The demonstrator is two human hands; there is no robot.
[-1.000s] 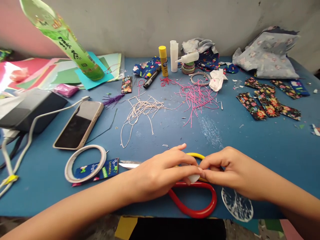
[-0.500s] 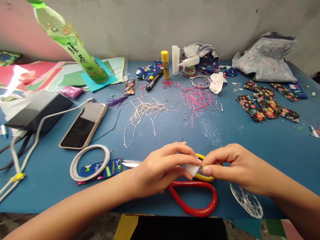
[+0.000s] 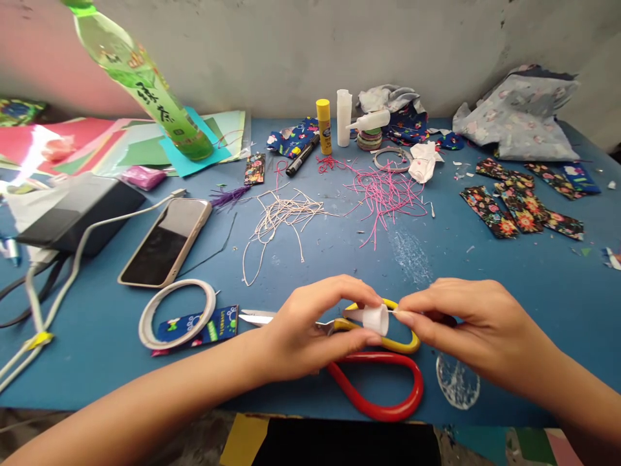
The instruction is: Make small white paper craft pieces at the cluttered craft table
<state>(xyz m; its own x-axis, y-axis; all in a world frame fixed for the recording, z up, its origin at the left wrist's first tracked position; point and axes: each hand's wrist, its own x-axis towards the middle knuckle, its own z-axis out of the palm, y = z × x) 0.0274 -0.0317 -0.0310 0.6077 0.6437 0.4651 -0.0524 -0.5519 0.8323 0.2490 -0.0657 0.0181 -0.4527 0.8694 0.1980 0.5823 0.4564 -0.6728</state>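
Steadily now — the left hand (image 3: 320, 327) pinches the cap (image 3: 376, 319) between thumb and finger, above the scissors (image 3: 369, 357); the right hand (image 3: 463, 320), fingertips closed, grips a thin piece (image 3: 392, 312) at the cap's mouth — I'd keep both level and squeeze lightly.

Green bottle (image 3: 158, 103) shows 绿茶 in large black characters on its label, blue patterned piece (image 3: 223, 323) partly under the white ring (image 3: 146, 318) reads "Loveable" sideways, and print on the yellow glue stick (image 3: 323, 128) and black marker (image 3: 303, 155) is too small to read.
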